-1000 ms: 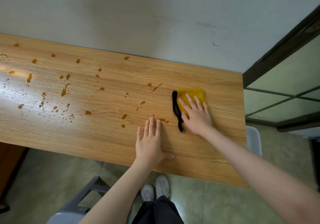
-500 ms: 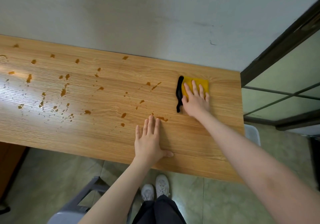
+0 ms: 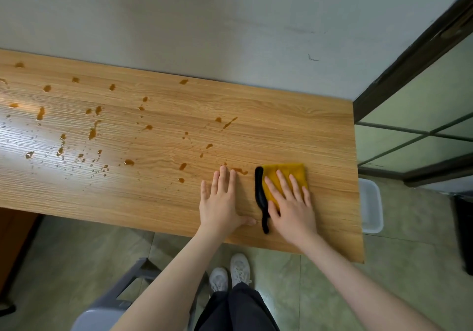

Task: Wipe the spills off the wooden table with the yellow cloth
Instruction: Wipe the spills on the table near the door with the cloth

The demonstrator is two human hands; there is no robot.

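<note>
The yellow cloth (image 3: 286, 174) with a black edge lies flat on the wooden table (image 3: 294, 131) near its right end. My right hand (image 3: 291, 205) presses down on the cloth with fingers spread. My left hand (image 3: 221, 202) rests flat on the bare wood just left of the cloth, palm down, holding nothing. Brown spills (image 3: 92, 132) dot the table from its far left to a smear (image 3: 240, 170) right beside my left fingertips. Part of the cloth is hidden under my right hand.
A grey wall runs along the table's far edge. A dark-framed glass door (image 3: 414, 115) stands at the right. A white plastic bin (image 3: 371, 205) sits on the floor by the table's right end, and a grey stool (image 3: 112, 302) stands below the near edge.
My right hand has slid the cloth back from the far side of the table toward the near edge. My left hand has stayed flat in place.
</note>
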